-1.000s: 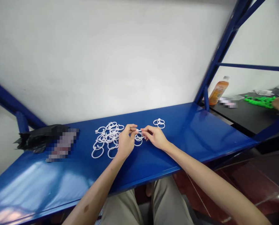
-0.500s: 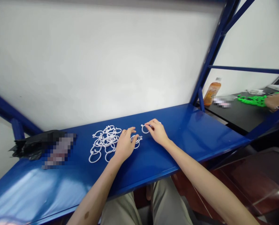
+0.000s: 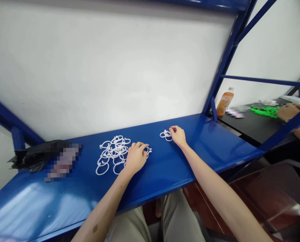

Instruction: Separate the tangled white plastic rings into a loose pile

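A loose pile of white rings with small knobs (image 3: 113, 151) lies on the blue table (image 3: 202, 151). At the pile's right side, my left hand (image 3: 136, 157) is bent over a white ring (image 3: 150, 151), its thumb and index finger closed about it; the hand hides part of this ring. Farther right, a small cluster of white rings (image 3: 166, 135) lies apart from the pile. My right hand (image 3: 178, 135) has its fingertips pinched at the cluster's right edge, on a ring mostly hidden by the fingers.
A black plastic bag (image 3: 39, 154) and a blurred-out packet (image 3: 64, 163) lie at the left. Blue frame posts (image 3: 221, 67) rise beside the white wall. On a black table at right are an orange drink bottle (image 3: 225, 102), green pieces (image 3: 264, 111) and another person's hands (image 3: 288, 112).
My right hand has moved right with a ring, and the small cluster now shows beside its fingers. My left thumb and index finger have come closer together over the ring.
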